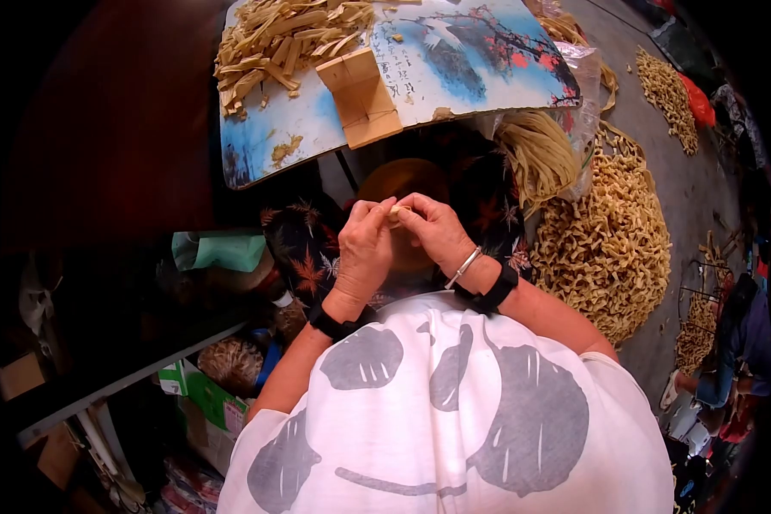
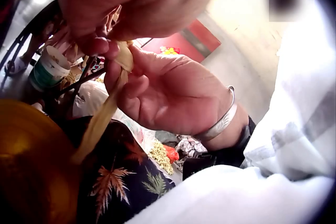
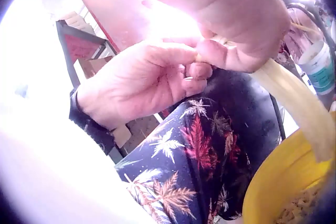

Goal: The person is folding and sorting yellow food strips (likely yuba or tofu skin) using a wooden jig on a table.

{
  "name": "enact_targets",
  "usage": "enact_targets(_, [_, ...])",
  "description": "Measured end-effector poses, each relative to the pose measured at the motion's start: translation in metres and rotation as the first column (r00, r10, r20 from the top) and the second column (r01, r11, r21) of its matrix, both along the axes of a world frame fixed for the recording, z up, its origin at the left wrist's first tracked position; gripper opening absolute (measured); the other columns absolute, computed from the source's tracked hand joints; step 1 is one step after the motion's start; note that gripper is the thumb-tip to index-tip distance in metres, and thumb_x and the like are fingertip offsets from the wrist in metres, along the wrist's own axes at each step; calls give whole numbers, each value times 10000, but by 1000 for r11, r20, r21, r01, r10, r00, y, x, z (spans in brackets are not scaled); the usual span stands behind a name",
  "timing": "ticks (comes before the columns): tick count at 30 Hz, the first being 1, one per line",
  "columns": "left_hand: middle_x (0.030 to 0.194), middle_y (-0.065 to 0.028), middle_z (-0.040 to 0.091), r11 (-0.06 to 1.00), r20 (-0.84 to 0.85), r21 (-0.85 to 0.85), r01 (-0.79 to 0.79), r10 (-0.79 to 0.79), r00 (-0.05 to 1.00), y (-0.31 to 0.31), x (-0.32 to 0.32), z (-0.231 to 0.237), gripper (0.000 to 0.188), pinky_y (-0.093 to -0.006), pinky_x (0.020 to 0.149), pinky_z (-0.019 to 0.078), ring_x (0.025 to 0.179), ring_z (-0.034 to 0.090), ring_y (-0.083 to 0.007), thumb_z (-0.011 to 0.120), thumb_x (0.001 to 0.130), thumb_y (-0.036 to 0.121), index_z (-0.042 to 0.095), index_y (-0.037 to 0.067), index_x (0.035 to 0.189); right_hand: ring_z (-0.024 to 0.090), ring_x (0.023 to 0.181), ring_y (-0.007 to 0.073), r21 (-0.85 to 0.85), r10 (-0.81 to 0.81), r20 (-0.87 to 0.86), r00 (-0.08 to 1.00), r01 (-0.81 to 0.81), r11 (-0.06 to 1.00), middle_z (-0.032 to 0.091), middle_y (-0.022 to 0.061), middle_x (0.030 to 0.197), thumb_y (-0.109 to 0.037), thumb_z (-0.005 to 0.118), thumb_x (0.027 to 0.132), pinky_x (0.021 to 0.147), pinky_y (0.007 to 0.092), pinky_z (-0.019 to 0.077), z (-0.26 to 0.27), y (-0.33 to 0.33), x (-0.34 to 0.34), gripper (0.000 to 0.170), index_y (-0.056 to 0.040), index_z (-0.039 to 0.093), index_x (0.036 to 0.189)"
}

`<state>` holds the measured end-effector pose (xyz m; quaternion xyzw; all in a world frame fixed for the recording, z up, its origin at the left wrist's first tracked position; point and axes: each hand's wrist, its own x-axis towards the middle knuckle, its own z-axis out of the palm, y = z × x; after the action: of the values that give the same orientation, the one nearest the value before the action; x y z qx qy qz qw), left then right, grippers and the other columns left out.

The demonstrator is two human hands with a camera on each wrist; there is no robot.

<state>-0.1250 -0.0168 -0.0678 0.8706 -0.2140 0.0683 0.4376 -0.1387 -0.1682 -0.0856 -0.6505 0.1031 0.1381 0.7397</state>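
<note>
My left hand (image 1: 366,246) and right hand (image 1: 438,233) meet fingertip to fingertip over my lap. Between them they pinch a soft, flat, pale yellow strip (image 2: 100,121). It loops over itself at the fingers, and a long tail hangs down. In the right wrist view the tail (image 3: 296,100) reaches over a yellow bowl (image 3: 262,179) holding small pieces. The right hand, with a silver bangle (image 2: 227,113), has its thumb and fingertips on the folded part. From the other side, the left hand (image 3: 144,79) pinches close by; its fingertips partly hide the fold.
A painted board (image 1: 317,141) ahead carries a heap of flat yellowish pieces (image 1: 270,47) and a small wooden block (image 1: 360,98). Long strips (image 1: 540,154) hang at its right edge, beside a big pile of knotted pieces (image 1: 604,248). Boxes and a metal rail (image 1: 137,381) stand left.
</note>
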Motion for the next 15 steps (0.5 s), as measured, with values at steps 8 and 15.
enact_targets(8, [833,-8,634,937,-457,-227,-267,140,879,3,-5,-15,143,-203,578,460,658,557,-63,603,946,54,650,17,1076,556,753,37,410,-10,-221,975,102,906,665,-4,942,-173,636,941,598,178,424,3,-5,3,249,-72,569,1159])
enact_targets(15, [809,17,619,923,-437,-317,-218,62,897,4,-6,1,51,-184,559,426,637,513,-46,632,945,74,630,32,973,582,759,57,153,-67,46,997,60,986,658,-2,885,-133,684,906,673,203,480,11,2,7,231,-31,599,1095])
